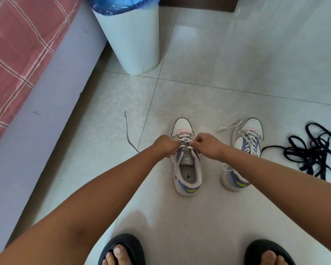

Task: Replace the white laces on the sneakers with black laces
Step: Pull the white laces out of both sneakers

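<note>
Two white, purple and pink sneakers stand on the tiled floor, toes pointing away from me. On the left sneaker (186, 169), my left hand (164, 144) and my right hand (206, 145) each pinch its white lace (184, 140) from either side at the eyelets. One end of that lace (128, 132) trails left across the floor. The right sneaker (244, 148) keeps its white lace, one end lying loose toward the left. A tangled pile of black laces (313, 150) lies to the right of it.
A white bin (134, 41) with a blue liner stands at the back. A bed with a pink checked cover (17, 44) runs along the left. My feet in black sandals (122, 249) show at the bottom edge.
</note>
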A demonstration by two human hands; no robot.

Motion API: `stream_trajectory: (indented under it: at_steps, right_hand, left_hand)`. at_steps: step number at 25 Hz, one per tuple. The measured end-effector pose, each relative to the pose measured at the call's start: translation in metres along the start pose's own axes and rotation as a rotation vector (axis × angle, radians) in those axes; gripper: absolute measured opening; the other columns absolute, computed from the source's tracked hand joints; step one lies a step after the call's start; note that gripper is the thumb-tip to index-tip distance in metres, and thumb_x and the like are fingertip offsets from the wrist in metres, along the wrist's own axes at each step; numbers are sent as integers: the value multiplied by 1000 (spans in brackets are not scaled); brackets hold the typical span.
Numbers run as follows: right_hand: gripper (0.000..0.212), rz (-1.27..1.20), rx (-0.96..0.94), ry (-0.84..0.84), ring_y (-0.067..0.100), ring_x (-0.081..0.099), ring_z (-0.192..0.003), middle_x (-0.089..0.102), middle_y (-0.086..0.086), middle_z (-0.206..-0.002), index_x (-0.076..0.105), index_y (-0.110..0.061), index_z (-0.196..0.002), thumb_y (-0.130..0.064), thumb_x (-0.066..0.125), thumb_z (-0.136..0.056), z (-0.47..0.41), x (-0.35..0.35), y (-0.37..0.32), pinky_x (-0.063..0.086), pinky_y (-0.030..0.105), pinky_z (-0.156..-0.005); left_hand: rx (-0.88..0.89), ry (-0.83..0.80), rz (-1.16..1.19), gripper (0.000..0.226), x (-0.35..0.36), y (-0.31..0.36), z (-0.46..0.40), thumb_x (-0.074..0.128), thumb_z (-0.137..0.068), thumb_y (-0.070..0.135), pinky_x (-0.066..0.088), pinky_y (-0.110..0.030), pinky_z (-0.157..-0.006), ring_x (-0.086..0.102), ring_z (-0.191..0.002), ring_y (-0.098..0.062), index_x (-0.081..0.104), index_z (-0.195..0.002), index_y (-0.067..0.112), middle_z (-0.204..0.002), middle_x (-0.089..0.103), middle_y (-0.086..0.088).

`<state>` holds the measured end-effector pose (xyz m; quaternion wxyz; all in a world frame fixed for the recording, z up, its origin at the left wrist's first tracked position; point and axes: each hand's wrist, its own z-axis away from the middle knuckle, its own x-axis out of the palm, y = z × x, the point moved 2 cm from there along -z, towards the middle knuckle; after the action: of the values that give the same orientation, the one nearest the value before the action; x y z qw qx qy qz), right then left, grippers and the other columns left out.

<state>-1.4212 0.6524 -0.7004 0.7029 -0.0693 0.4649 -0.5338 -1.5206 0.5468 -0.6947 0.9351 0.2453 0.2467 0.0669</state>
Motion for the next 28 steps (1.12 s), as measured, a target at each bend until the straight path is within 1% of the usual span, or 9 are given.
stream_trajectory:
  at_steps: [2, 7, 9, 12, 14, 17, 20, 22, 28]
  right_hand:
    - [22, -26, -47, 39, 21, 49, -79, 55, 7, -83, 49, -16, -74, -23, 52, -95, -1, -2, 1, 36, 27, -70]
    - [20, 796, -301, 163, 31, 53, -99, 55, 13, -106, 49, -9, -113, -11, 44, -93, 2, -3, -6, 32, 34, -71]
    - [20, 791, -273, 164, 32, 54, -98, 57, 14, -108, 48, -8, -112, -14, 41, -94, 2, 2, -6, 35, 35, -72]
    - [22, -42, 134, 11, 24, 51, -81, 56, 10, -90, 51, -11, -94, -32, 44, -96, 1, -5, -1, 36, 30, -69]
    - [24, -355, 278, -96, 20, 49, -74, 53, 7, -81, 53, -12, -88, -35, 49, -95, 5, -4, 0, 39, 29, -67]
    - [20, -347, 182, -7, 21, 46, -72, 50, 4, -73, 48, -15, -75, -23, 55, -92, -1, -4, -2, 35, 27, -59]
    - [3, 570, -82, 255, 28, 54, -86, 56, 4, -86, 53, -14, -88, -15, 56, -88, -6, -16, -1, 36, 31, -68]
    - [21, 955, -213, 424, 28, 58, -89, 60, 6, -94, 57, -13, -98, -20, 66, -80, -7, -17, 7, 42, 35, -71]
    - [30, -310, 248, 30, 21, 42, -68, 44, 10, -71, 52, -9, -78, -35, 55, -91, -9, -12, 14, 31, 27, -57]
  left_hand:
    - [42, 21, -46, 26, -1, -1, -2, 58, -89, 30, 41, -29, -66, 59, -85, -28, 58, -90, 4, -93, 61, -19]
    - [515, 343, -1297, 21, -10, -4, 0, 54, -91, 24, 26, -45, -102, 54, -107, -24, 56, -110, 17, -109, 62, -2]
    - [377, 319, -1111, 21, -11, -5, 3, 50, -92, 31, 29, -42, -99, 55, -105, -24, 57, -105, 16, -105, 62, -3]
    - [-12, 18, -146, 31, -13, -5, 9, 50, -92, 40, 41, -28, -74, 57, -81, -21, 56, -94, 9, -92, 58, -8]
    - [-87, -112, 171, 23, -9, 0, 17, 54, -92, 31, 38, -22, -61, 53, -66, -12, 59, -92, 8, -83, 60, -4]
    - [50, -26, 113, 16, -11, -1, 11, 57, -89, 22, 39, -20, -62, 50, -65, -11, 55, -76, 13, -73, 55, 0]
    - [276, 273, -833, 11, -22, -9, -2, 53, -91, 22, 32, -40, -97, 56, -92, -22, 58, -96, 14, -96, 58, -4]
    - [304, 373, -1072, 20, -26, -18, -5, 49, -92, 22, 27, -43, -102, 56, -104, -25, 57, -107, 12, -108, 59, -5]
    - [-26, 56, 43, 45, -3, -16, -8, 47, -93, 40, 49, -36, -79, 58, -87, -28, 59, -104, -2, -106, 64, -15]
